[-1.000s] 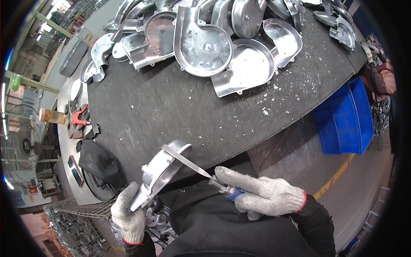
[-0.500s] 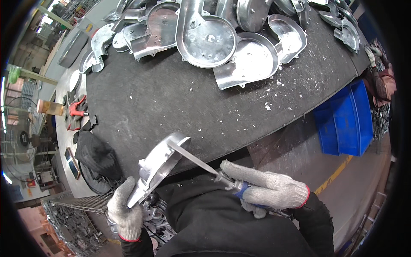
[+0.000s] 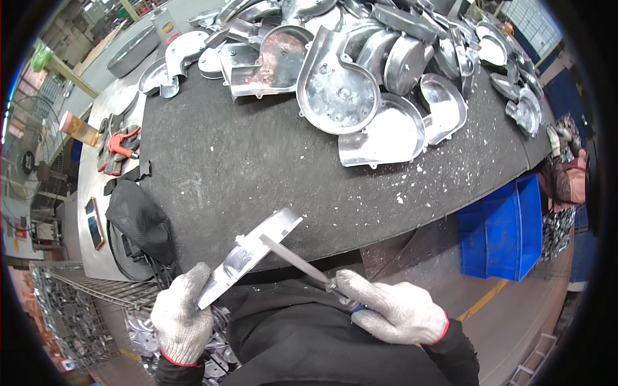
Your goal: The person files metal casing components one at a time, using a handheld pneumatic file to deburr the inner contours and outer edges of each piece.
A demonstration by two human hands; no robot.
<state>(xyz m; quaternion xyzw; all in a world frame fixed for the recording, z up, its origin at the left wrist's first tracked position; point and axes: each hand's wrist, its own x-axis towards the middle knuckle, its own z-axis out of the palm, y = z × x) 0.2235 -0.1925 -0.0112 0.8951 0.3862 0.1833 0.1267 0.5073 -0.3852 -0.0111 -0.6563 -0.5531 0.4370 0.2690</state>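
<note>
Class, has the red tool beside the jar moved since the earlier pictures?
No. Judged against the jar, the red tool keeps its place; the camera's view has shifted instead.

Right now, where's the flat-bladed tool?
In the head view, the flat-bladed tool is just below centre, held in your right hand, its blade reaching up-left to the metal casting in your left hand.
</note>
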